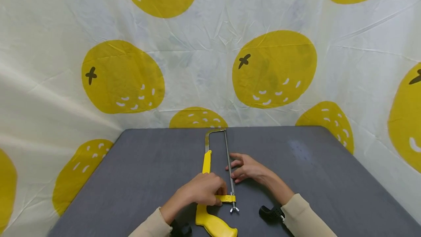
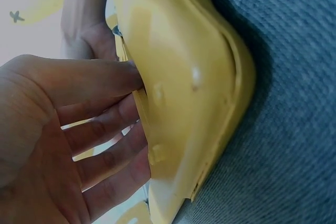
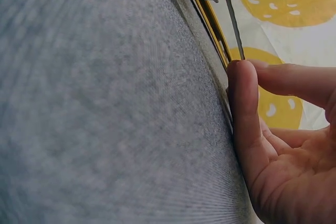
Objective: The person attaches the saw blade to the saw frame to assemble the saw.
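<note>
And here's my left hand (image 1: 207,187), pinching the yellow frame just ahead of the handle (image 1: 217,225), thumb on the near side, fingers tucked behind. Over on the right, my right hand (image 1: 249,168) has the thin blade (image 1: 227,151) between thumb and fingertip, partway along its length, other fingers loose. I take this step to be handling the blade in its frame, so the left should hold firm and take any twist, while the right pinches the flat faces only, lightly, never sliding along the toothed edge. Any push or pull is best kept in line with the blade, so it doesn't bow.

Now the saw (image 1: 207,162) itself: it's in the middle of the table (image 1: 154,164), between my two arms, handle nearest me. Its long axis runs almost straight away from me, the hooked end pointing to the table's far edge. Frame on my left, blade on my right, near parallel; the wing nut (image 1: 234,209) sits at the blade's near end. Beyond it all hangs the fruit-print cloth (image 1: 197,76).
</note>
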A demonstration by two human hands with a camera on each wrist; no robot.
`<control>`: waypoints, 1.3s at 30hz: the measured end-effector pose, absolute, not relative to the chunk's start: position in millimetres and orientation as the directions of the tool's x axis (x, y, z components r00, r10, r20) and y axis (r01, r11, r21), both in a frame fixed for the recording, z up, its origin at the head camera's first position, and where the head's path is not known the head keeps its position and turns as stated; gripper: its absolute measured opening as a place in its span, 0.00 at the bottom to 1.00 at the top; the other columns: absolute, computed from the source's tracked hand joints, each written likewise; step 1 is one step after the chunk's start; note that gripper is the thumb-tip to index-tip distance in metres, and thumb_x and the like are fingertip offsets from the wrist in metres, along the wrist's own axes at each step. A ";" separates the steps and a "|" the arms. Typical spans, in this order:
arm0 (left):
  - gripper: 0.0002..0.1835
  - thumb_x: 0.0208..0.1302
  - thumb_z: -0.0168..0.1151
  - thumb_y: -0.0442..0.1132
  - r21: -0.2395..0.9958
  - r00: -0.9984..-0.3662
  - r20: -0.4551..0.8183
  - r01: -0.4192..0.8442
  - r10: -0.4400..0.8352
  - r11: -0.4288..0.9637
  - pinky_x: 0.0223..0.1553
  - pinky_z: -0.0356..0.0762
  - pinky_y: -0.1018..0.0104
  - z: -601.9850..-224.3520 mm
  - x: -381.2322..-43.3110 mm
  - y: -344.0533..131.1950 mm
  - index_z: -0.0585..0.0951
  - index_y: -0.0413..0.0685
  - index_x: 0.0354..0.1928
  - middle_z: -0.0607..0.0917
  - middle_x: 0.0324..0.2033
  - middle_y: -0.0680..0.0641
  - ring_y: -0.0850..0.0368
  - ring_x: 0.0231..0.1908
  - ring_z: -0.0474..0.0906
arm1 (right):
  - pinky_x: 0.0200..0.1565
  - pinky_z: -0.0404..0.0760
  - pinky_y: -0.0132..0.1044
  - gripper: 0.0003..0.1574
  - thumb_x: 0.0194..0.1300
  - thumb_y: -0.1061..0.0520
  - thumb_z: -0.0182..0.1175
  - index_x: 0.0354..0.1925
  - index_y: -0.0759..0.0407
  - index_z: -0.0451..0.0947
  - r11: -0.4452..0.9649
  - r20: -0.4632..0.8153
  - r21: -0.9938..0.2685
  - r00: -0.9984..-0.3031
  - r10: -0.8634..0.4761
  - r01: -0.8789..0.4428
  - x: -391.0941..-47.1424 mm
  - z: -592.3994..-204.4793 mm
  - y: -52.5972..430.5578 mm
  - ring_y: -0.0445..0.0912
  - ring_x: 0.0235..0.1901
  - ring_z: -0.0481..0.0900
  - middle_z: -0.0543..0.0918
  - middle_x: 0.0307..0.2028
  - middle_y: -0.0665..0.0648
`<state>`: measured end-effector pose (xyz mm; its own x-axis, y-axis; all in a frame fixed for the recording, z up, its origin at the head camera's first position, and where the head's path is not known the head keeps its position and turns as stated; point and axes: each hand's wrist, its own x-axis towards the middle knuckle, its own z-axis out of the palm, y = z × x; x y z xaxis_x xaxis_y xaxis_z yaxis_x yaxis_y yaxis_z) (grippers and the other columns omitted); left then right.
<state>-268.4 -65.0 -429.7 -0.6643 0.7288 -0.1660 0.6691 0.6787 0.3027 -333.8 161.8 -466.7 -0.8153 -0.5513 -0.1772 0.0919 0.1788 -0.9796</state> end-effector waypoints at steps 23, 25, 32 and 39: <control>0.08 0.59 0.77 0.44 0.298 -0.661 -0.151 0.678 0.735 0.672 0.31 0.74 0.76 -430.9 -271.2 -63.1 0.89 0.62 0.41 0.83 0.29 0.65 0.73 0.28 0.74 | 0.38 0.89 0.44 0.57 0.56 0.71 0.67 0.77 0.78 0.49 0.280 -0.144 -0.960 -0.841 -0.522 -0.009 -332.8 -460.5 157.4 0.46 0.30 0.84 0.78 0.46 0.69; 0.08 0.59 0.77 0.44 0.299 -0.660 -0.150 0.680 0.736 0.670 0.31 0.74 0.76 -431.1 -270.8 -63.2 0.89 0.62 0.41 0.83 0.29 0.65 0.73 0.28 0.74 | 0.39 0.89 0.44 0.57 0.56 0.71 0.68 0.76 0.79 0.49 0.291 -0.141 -0.956 -0.838 -0.526 -0.022 -331.8 -459.6 157.4 0.46 0.31 0.84 0.79 0.45 0.69; 0.08 0.59 0.77 0.45 0.293 -0.654 -0.139 0.690 0.743 0.662 0.32 0.74 0.76 -432.7 -269.1 -63.2 0.88 0.63 0.40 0.83 0.29 0.66 0.74 0.28 0.74 | 0.40 0.89 0.45 0.56 0.58 0.71 0.68 0.76 0.80 0.49 0.313 -0.145 -0.949 -0.832 -0.535 -0.036 -331.0 -458.8 159.5 0.46 0.32 0.87 0.82 0.42 0.69; 0.08 0.59 0.77 0.45 0.282 -0.656 -0.132 0.694 0.743 0.663 0.31 0.74 0.76 -435.0 -268.2 -63.4 0.88 0.64 0.40 0.82 0.29 0.66 0.74 0.28 0.74 | 0.41 0.89 0.47 0.56 0.59 0.72 0.68 0.76 0.77 0.49 0.289 -0.157 -0.957 -0.829 -0.537 -0.006 -331.9 -459.4 158.7 0.47 0.31 0.87 0.81 0.38 0.64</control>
